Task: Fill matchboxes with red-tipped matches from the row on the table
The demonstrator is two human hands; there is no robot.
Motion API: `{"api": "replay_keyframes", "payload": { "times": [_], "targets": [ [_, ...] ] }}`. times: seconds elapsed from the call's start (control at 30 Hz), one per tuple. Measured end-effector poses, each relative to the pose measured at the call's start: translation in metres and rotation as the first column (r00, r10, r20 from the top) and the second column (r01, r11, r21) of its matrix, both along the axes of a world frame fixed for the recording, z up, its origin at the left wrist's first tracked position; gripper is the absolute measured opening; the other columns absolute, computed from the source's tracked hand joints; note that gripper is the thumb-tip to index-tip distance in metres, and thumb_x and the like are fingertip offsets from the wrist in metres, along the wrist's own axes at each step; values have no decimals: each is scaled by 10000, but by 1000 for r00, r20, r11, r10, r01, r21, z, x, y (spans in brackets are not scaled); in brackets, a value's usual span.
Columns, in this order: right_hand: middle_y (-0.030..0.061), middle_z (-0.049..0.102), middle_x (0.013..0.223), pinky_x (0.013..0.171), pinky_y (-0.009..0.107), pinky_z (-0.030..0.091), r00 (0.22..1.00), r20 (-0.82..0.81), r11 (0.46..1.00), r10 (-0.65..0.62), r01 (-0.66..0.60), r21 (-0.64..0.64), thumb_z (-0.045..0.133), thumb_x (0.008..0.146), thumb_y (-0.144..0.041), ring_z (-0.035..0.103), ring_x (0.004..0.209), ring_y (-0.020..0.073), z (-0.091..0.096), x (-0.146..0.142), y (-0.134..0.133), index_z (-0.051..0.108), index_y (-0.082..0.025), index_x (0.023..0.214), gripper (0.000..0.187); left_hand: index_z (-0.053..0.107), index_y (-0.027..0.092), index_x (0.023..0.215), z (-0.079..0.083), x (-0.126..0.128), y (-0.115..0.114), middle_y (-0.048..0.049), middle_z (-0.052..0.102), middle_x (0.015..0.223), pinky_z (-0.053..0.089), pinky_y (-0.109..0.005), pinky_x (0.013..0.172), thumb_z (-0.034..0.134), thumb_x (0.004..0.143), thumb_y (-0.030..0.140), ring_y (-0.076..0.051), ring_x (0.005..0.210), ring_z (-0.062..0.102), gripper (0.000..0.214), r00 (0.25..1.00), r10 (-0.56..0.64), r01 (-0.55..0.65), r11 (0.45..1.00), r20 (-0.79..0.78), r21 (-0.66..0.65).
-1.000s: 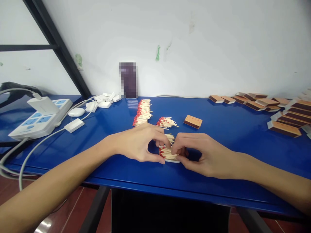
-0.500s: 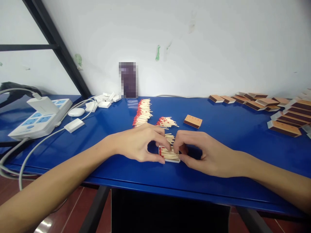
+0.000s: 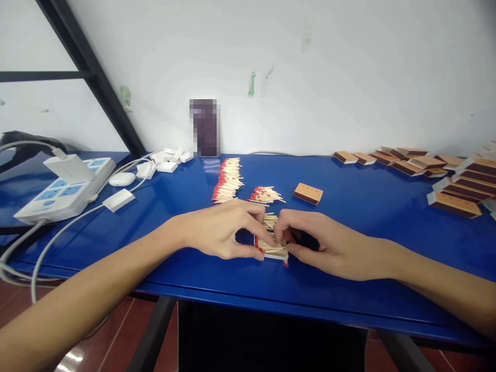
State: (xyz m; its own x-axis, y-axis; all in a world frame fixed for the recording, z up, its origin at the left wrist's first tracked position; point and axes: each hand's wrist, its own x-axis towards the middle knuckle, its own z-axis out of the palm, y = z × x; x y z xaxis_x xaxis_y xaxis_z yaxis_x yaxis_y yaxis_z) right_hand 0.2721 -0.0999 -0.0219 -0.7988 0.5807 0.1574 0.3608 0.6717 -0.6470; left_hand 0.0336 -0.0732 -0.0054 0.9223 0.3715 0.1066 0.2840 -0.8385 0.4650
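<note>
A white matchbox tray (image 3: 274, 257) full of red-tipped matches (image 3: 265, 247) sits between my hands near the table's front edge. My left hand (image 3: 227, 230) curves round its left end, thumb at the near side and forefinger pressing over the matches. At the right end, my right hand (image 3: 333, 245) pinches with thumb and forefinger at a single match (image 3: 285, 261), whose red head points toward me past the tray's rim. Just behind the tray lie more loose matches (image 3: 270, 222), partly hidden by my fingers.
A small match pile (image 3: 266, 195) and a long row of matches (image 3: 228, 181) lie farther back. One closed matchbox (image 3: 308, 194) is to their right. Several matchbox sleeves (image 3: 406, 161) are heaped at the right; a power strip (image 3: 65, 191) and white trays (image 3: 166, 166) are left.
A match now sticks out at the tray's near right corner, red head toward me. My left forefinger has shifted right over the matches; my right fingertips have moved slightly.
</note>
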Motion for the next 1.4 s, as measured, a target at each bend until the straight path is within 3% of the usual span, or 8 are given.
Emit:
{"api": "replay_keyframes", "payload": {
  "times": [0.33, 0.5, 0.6, 0.7, 0.83, 0.93, 1.07, 1.4],
  "targets": [
    [-19, 525, 771, 586, 237, 395, 999, 18, 994, 30, -31, 106, 513, 768, -47, 444, 646, 117, 4, 3, -4, 502, -214, 833, 179, 684, 198, 1059, 1, 2, -1, -16, 568, 859, 414, -269, 693, 698, 824, 329, -146, 754, 528, 269, 1000, 29, -29, 999, -5, 24],
    [-17, 627, 794, 611, 212, 440, 956, 189, 974, 225, -217, -62, 582, 740, -20, 560, 701, 115, 19, 5, -13, 645, -228, 890, 264, 640, 175, 1100, 0, 2, -2, -36, 595, 912, 434, -282, 721, 699, 800, 297, -153, 779, 552, 329, 1000, 25, -26, 999, 17, 24],
    [-25, 658, 788, 680, 225, 464, 934, 248, 966, 257, -239, -103, 612, 817, -76, 589, 722, 117, 23, 6, -12, 668, -238, 859, 176, 612, 169, 1101, -1, 3, -2, -32, 591, 894, 435, -285, 719, 702, 793, 317, -153, 766, 547, 353, 999, 40, -41, 998, 22, 39],
    [-24, 649, 787, 701, 249, 466, 923, 312, 974, 225, -207, -92, 617, 893, -213, 589, 742, 130, 21, 7, -11, 650, -243, 849, 62, 600, 163, 1046, -2, 3, -2, -22, 579, 868, 429, -277, 711, 699, 795, 329, -145, 748, 530, 316, 999, 42, -43, 998, 21, 42],
    [-21, 641, 809, 666, 261, 453, 932, 323, 986, 165, -163, -34, 564, 934, -263, 587, 735, 136, 18, 7, -17, 595, -235, 852, 92, 595, 167, 1076, -3, 3, -2, -26, 601, 906, 425, -282, 732, 699, 810, 367, -148, 778, 538, 349, 999, 43, -43, 999, 14, 25],
    [-7, 639, 820, 672, 272, 441, 969, 227, 986, 94, -122, 111, 508, 968, -301, 590, 732, 142, 14, 3, -23, 576, -230, 881, 132, 596, 166, 1072, -3, 4, -1, -25, 609, 906, 416, -276, 706, 711, 799, 380, -150, 778, 545, 365, 999, 46, -46, 998, 10, 37],
    [-17, 586, 711, 625, 262, 399, 995, 68, 954, -67, 44, 296, 471, 981, -255, 545, 662, 138, 5, -6, -22, 566, -223, 904, 126, 593, 167, 934, -3, 5, -1, 5, 574, 803, 393, -259, 651, 720, 789, 413, -130, 705, 519, 313, 999, 42, -43, 997, 30, 60],
    [-52, 488, 569, 675, 322, 346, 971, 144, 920, -188, 123, 371, 465, 962, -301, 432, 569, 151, 3, -9, -19, 568, -222, 905, 141, 615, 172, 887, -3, 5, -1, 22, 600, 766, 399, -242, 637, 742, 766, 452, -114, 662, 543, 330, 996, 59, -63, 995, 61, 78]
  ]
}}
